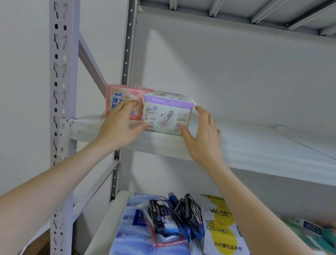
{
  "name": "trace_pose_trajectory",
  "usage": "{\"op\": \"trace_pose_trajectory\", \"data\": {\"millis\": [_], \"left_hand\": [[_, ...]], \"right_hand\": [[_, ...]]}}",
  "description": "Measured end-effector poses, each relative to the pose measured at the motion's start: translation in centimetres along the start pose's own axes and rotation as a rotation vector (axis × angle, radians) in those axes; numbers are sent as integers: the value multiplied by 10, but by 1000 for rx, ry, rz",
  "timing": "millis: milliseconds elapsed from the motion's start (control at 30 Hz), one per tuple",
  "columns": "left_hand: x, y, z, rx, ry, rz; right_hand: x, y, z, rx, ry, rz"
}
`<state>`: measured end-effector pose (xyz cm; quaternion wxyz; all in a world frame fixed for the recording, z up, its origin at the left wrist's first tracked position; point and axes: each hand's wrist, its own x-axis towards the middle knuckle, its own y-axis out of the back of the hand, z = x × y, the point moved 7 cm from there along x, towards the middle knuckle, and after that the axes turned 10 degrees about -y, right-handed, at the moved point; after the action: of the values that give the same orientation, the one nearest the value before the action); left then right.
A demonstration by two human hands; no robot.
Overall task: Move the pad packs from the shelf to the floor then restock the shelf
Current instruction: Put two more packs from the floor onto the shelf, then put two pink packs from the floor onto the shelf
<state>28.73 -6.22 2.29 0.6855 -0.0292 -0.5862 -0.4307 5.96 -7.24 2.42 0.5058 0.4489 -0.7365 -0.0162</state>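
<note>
Our left hand (123,124) has its fingers spread, fingertips lying on the front of the pink pad pack (121,101) and thumb touching the lower left corner of the purple-and-white pad pack (165,115), while our right hand (201,137) is open, fingers by that pack's right edge and thumb at its lower right front; neither hand is closed around a pack. The two packs stand side by side, touching, at the left end of the white shelf (245,153) in the middle of the frame. Lower down, the shelf below (100,232) carries a blue tissue bundle (135,246), dark packets (173,219) and a white-and-yellow box (225,232).
</note>
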Motion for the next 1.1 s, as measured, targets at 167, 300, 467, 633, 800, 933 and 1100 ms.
{"op": "trace_pose_trajectory", "data": {"millis": [167,300,467,633,800,933,1100], "left_hand": [[-46,-4,17,332,-71,-106],[-94,-11,32,508,-16,-205],[-169,-25,57,583,61,-333],[-247,-38,89,572,116,-408],[-323,-62,124,522,145,-510],[-397,-86,160,484,160,-619],[-489,-107,222,397,169,-679]], "right_hand": [[-40,5,13,-296,94,-35],[-80,13,32,-402,137,-106],[-141,23,56,-469,167,-241],[-211,38,83,-522,141,-363],[-291,59,117,-558,48,-463],[-367,84,147,-580,-36,-550],[-466,128,189,-607,-153,-639]]}}
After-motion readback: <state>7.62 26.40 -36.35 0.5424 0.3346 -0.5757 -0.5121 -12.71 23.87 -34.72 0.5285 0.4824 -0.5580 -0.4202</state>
